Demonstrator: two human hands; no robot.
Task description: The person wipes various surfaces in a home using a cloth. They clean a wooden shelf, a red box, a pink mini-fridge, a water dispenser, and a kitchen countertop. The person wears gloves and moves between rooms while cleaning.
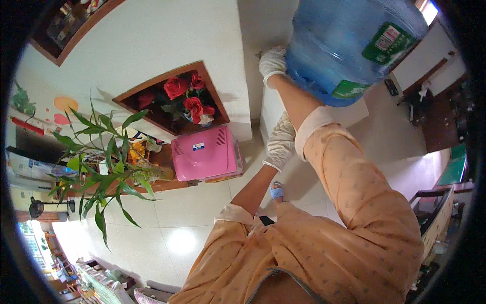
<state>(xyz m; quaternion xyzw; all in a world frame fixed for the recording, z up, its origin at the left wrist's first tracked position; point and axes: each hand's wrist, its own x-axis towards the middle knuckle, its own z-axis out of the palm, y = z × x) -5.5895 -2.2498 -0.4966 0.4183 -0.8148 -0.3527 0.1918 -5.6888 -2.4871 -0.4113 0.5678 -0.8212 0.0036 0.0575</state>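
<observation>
A large blue water-cooler bottle [341, 49] with green labels stands over a white box-shaped unit [358, 112], probably a water dispenser. My right hand [272, 65], in a white glove, is at the left side of the bottle, close to the wall, with its fingers curled. Whether it grips anything is hidden. Lower down, my left hand [281, 143], also gloved in white, is against or close to the unit's pale side [270, 108]. Its fingers look bunched, and their tips cannot be made out clearly.
Left of my hands, a pink plastic box [205, 154] sits at the end of a wooden cabinet [159, 178], beside a leafy potted plant [114, 159]. Red artificial roses [184, 95] fill a wall niche. A slippered foot [277, 192] is on the tiled floor [197, 212].
</observation>
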